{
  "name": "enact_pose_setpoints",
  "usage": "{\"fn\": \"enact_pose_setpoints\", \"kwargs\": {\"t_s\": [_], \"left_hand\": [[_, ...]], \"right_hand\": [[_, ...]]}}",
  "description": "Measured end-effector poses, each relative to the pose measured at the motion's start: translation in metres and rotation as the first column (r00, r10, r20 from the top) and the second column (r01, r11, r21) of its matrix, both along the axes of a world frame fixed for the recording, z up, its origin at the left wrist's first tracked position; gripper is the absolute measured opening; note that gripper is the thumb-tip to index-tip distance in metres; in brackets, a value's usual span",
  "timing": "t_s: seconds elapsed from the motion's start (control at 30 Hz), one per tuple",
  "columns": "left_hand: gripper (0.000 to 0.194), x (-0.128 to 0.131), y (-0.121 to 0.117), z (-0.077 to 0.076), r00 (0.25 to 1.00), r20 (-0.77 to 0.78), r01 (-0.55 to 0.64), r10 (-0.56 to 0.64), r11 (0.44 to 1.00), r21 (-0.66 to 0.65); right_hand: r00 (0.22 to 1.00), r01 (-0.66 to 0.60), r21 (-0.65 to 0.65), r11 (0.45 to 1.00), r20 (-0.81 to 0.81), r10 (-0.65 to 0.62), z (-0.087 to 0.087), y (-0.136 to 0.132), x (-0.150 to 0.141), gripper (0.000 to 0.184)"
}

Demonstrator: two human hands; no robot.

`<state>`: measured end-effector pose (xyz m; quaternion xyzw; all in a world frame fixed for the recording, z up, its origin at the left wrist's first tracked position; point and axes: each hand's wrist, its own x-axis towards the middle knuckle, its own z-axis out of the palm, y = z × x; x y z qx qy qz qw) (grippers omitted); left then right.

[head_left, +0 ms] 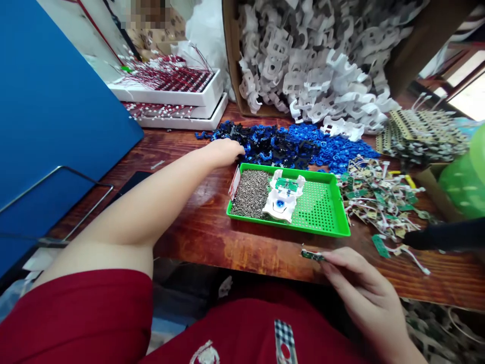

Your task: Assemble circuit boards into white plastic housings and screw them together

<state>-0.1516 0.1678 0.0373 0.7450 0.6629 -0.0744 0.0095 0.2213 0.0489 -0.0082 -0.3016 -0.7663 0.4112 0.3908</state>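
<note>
Head view, right hand (pixel 364 284): pinches circuit board (pixel 312 256), best held by edges.
Left hand (pixel 226 150): at blue-and-black parts (pixel 275 145), grip cannot be told; picking singly seems wisest.

A head-worn camera looks forward and down over the table (pixel 200 227).

Assembly workshop: bench (pixel 212 237), heaped circuit boards (pixel 358 193), tray (pixel 343 212) of screws (pixel 250 192), carton (pixel 231 55) of plastic parts (pixel 329 71).
</note>
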Motion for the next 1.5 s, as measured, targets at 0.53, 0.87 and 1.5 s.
{"fn": "enact_pose_setpoints", "kwargs": {"t_s": [0.53, 0.87, 1.5], "left_hand": [[0.012, 0.119, -0.170, 0.043, -0.071, 0.939, -0.226, 0.336, 0.912, -0.343], [0.019, 0.176, -0.200, -0.014, -0.387, 0.758, -0.053, 0.524, 0.809, -0.586], [0.011, 0.186, -0.204, -0.014, -0.109, 0.914, -0.246, 0.390, 0.881, -0.405]], "right_hand": [[0.963, 0.194, -0.079, 0.978, -0.174, -0.205, 0.009, 0.000, -0.010, 0.039], [0.996, -0.073, 0.113, 0.991, 0.054, 0.068, 0.025, -0.001, -0.019, 0.033], [0.978, -0.194, 0.002, 0.981, 0.085, 0.193, 0.025, -0.010, -0.014, 0.030]]}}
